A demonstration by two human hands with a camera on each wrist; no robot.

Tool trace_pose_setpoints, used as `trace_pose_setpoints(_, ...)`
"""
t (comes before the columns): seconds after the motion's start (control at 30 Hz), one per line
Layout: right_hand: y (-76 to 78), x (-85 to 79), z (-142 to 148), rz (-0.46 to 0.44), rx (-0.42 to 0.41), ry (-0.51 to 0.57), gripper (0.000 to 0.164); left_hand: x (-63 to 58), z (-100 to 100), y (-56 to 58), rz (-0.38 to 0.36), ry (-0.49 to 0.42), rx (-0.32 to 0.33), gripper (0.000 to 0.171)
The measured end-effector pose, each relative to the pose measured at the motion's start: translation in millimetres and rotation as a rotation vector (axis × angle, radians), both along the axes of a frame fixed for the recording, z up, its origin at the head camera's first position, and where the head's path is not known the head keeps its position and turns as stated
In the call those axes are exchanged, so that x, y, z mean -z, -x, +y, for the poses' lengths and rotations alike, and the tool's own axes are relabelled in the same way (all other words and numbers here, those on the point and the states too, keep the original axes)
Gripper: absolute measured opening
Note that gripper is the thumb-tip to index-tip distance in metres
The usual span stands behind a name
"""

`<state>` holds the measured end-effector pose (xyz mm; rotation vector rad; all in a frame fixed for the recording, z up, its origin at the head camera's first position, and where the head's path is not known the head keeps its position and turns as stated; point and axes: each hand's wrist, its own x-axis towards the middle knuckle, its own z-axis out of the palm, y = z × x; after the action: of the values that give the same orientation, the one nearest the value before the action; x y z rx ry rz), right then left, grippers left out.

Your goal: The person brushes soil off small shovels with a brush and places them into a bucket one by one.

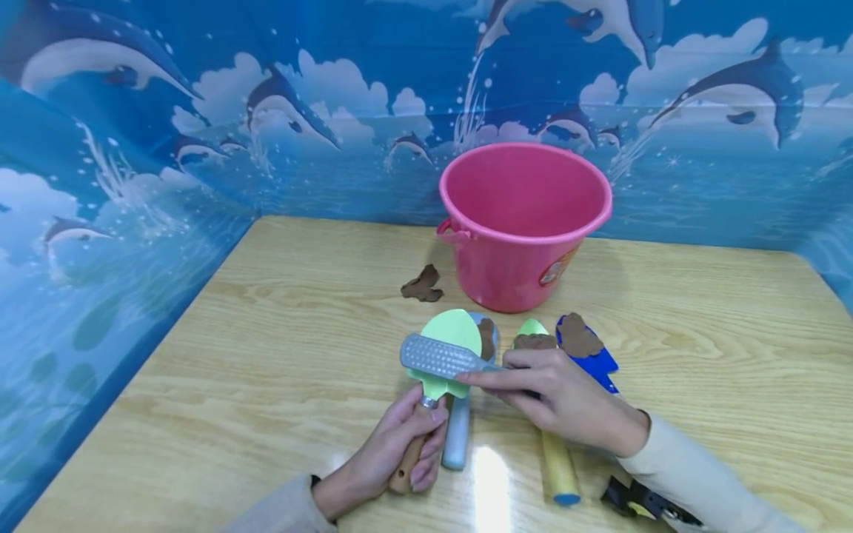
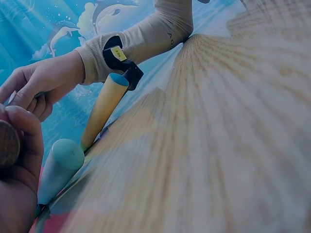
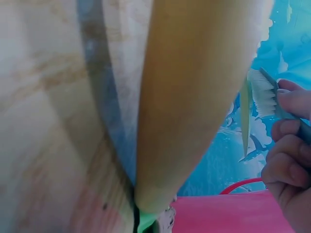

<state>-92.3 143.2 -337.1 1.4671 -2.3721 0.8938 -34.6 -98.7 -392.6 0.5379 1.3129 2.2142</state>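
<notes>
My left hand (image 1: pixel 413 437) grips the wooden handle of a light green garden trowel (image 1: pixel 453 326), its blade pointing away from me. In my right hand (image 1: pixel 560 392) is a grey scrubbing brush (image 1: pixel 436 357), laid across the trowel's blade. White bristles (image 3: pixel 264 94) face the blade in the right wrist view, close to it; whether they touch I cannot tell. Under and beside the trowel lies a blue-handled tool (image 1: pixel 456 437) with a brown patch (image 1: pixel 487 339) on its head. The left wrist view shows only the end of the wooden handle (image 2: pixel 8 145) in the left hand.
A pink bucket (image 1: pixel 496 266) stands at the back. Left of it lies a brown clump (image 1: pixel 423 284). Near my right hand are a yellow-handled green trowel (image 1: pixel 560 466) and a dark blue tool (image 1: pixel 596 364), both with brown stuff on them. A dolphin-print backdrop (image 1: pixel 333 170) borders the table.
</notes>
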Motion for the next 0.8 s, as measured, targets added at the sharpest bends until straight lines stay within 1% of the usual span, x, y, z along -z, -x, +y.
trace_pose_setpoints(0.07, 0.1, 0.3, 0.1, -0.01, 0.01, -0.017, 0.047, -0.6, 0.2, -0.1, -0.007, 0.004, 0.001, 0.015)
trace_pose_setpoints(0.13, 0.7, 0.9, -0.2, -0.002, 0.007, -0.011, 0.048, -0.8, 0.4, 0.2, -0.006, 0.004, 0.001, 0.013)
trace_pose_setpoints(0.33, 3.9, 3.7, -0.1, 0.005, 0.01, 0.008, 0.043, -0.5, 0.7, 0.7, 0.006, -0.006, 0.006, 0.008)
trace_pose_setpoints(0.57, 8.0, 5.5, 0.8, 0.036, 0.013, 0.039, 0.042, -0.4, 0.7, 0.4, 0.008, 0.01, 0.002, 0.005)
trace_pose_setpoints(0.8, 11.7, 7.2, 3.7, 0.009, 0.02, 0.069, 0.043, -0.7, -0.3, 0.1, -0.001, 0.024, 0.001, 0.004)
